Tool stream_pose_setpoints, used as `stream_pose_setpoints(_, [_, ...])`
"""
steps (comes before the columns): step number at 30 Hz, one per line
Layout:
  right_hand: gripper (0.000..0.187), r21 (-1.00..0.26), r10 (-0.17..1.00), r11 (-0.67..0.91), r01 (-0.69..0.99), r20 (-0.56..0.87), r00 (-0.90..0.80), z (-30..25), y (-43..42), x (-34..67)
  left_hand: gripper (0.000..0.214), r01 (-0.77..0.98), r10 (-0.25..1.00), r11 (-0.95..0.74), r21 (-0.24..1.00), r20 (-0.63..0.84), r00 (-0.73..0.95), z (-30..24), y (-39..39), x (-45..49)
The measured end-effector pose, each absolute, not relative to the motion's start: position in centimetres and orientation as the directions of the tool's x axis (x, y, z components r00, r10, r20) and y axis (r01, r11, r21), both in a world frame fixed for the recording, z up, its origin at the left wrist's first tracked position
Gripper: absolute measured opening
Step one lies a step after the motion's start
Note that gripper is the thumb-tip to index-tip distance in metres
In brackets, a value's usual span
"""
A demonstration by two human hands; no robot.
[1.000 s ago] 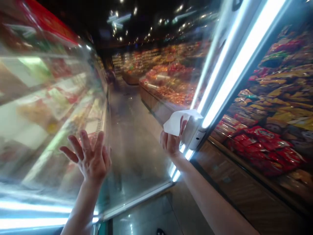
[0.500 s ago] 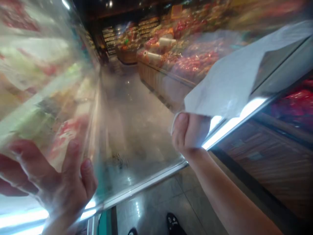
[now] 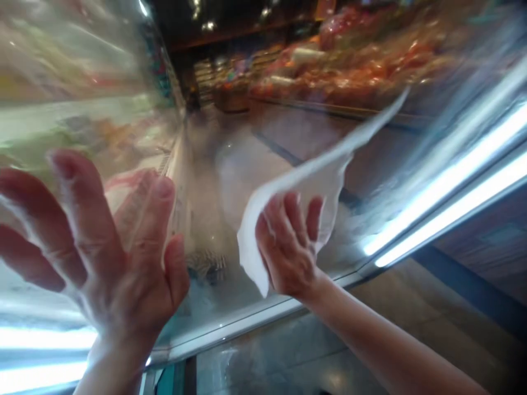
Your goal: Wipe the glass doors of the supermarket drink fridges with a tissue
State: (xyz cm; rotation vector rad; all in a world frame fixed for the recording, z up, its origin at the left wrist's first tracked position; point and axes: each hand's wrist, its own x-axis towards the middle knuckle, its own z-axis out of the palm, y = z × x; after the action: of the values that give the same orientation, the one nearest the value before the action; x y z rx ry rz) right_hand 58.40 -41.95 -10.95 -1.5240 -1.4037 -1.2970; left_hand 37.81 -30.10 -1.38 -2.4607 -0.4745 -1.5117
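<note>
My left hand (image 3: 119,263) is spread open at the left, palm toward a glass panel (image 3: 209,219), with nothing in its grasp. Whether its fingertips touch the glass cannot be told. My right hand (image 3: 290,247) lies over a thin white cloth (image 3: 252,236), fingers slightly bent and pressing it at the panel. The cloth curls around the hand's left side, and one edge stretches up to the right. Part of the cloth is hidden behind my right fingers.
A light metal edge (image 3: 247,323) runs along the panel's bottom. Bright strip lights (image 3: 453,181) show at the right. Blurred packaged goods (image 3: 102,126) fill the left, and a heaped red-orange display (image 3: 370,66) stands at the back right. Tiled floor (image 3: 263,362) lies below.
My right hand has moved left and a little down with the cloth, its fist loosening into extended fingers. My left hand has shifted up and right. The view has tilted.
</note>
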Motion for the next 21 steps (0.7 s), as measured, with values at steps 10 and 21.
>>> stream_pose_setpoints(10, [0.059,0.109,0.189,-0.253,0.961,0.980,-0.062,-5.3,-39.1,56.2,0.071,0.438,-0.032,-0.856,-0.273,0.876,0.482,-2.4,-29.1,40.4])
stream_pose_setpoints(21, [0.058,0.186,0.347,-0.155,0.970,0.930,-0.122,-1.6,-31.8,53.2,0.061,0.442,0.082,-0.890,-0.108,0.917,0.389,-2.2,-21.1,35.5])
